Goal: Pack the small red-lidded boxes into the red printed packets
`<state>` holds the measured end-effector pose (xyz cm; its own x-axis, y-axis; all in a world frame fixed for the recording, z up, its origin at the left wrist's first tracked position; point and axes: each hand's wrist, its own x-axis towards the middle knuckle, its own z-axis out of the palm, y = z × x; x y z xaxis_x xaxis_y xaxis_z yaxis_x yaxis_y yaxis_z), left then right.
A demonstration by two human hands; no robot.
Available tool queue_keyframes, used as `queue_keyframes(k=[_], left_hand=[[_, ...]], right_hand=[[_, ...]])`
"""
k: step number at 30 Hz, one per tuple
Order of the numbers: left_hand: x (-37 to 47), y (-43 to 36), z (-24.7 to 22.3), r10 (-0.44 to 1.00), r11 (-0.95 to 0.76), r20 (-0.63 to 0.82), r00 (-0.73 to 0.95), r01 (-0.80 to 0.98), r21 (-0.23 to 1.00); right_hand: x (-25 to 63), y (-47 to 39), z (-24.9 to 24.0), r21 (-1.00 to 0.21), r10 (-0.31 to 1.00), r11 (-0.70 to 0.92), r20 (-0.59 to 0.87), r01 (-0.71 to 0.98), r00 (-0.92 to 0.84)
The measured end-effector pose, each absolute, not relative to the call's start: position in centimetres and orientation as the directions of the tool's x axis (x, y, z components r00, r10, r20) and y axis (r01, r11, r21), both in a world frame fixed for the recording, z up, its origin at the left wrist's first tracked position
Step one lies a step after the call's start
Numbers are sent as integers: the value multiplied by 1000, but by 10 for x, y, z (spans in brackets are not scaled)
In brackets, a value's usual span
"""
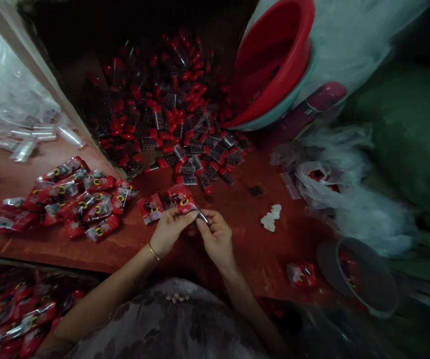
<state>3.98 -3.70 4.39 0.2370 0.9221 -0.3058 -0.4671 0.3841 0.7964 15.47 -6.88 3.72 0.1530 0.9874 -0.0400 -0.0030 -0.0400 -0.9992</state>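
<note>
My left hand (170, 230), with a gold bracelet at the wrist, pinches the lower edge of a red printed packet (182, 197) above the red table. Close beside it, my right hand (217, 239) has its fingers closed on a small shiny clear piece (202, 216), which lies between the two hands; whether it joins the packet cannot be made out. Another red printed packet (151, 208) lies flat just left of the held one. Beyond the hands, many small clear cases with red ends (196, 162) spill over the table.
Filled red packets (84, 197) are heaped at the left, near clear tubes (24, 144). A red basin (275, 60) leans at the back, beside a bottle (305, 112). Plastic bags (360, 199) and a grey container (366, 279) are at the right. More packets (16, 319) fill the lower left.
</note>
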Motion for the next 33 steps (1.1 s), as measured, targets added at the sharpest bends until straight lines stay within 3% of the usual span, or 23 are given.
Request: queue_keyframes(k=[5,10,13,15,18,21,23,26,28,31,33], left_hand=[[38,-34,40,946,316,-306,107,-513,798],[44,-36,40,925,379,-336,177,-429,820],[43,-36,39,934,355,-305,186,-379,855],[40,-34,37,951,305,-264,164,-334,892],[35,-34,32,958,259,-224,180,-205,944],[32,-37,28,947,183,-154,281,-80,980],[29,-39,29,936,119,-103,337,-27,993],[25,-39,34,912,81,-84,400,25,996],[24,-39,36,898,120,-118,423,23,993],[26,-36,40,903,277,-217,372,-115,954],[29,-33,43,916,346,-258,307,-278,896]], right_hand=[[146,-70,37,-1000,986,-25,-22,15,163],[143,-72,32,-998,985,-41,-47,-39,164],[152,-70,35,-982,991,-34,-9,187,137],[162,-67,41,-893,980,63,140,445,142],[179,-56,57,-610,881,312,473,728,18],[187,-41,71,-376,798,472,566,797,-206],[187,-34,77,-346,784,522,555,780,-278],[183,-32,77,-469,795,541,556,698,-242],[181,-36,72,-637,833,470,549,611,-68],[180,-47,58,-846,885,317,426,428,187],[179,-57,47,-904,948,226,291,364,133]])
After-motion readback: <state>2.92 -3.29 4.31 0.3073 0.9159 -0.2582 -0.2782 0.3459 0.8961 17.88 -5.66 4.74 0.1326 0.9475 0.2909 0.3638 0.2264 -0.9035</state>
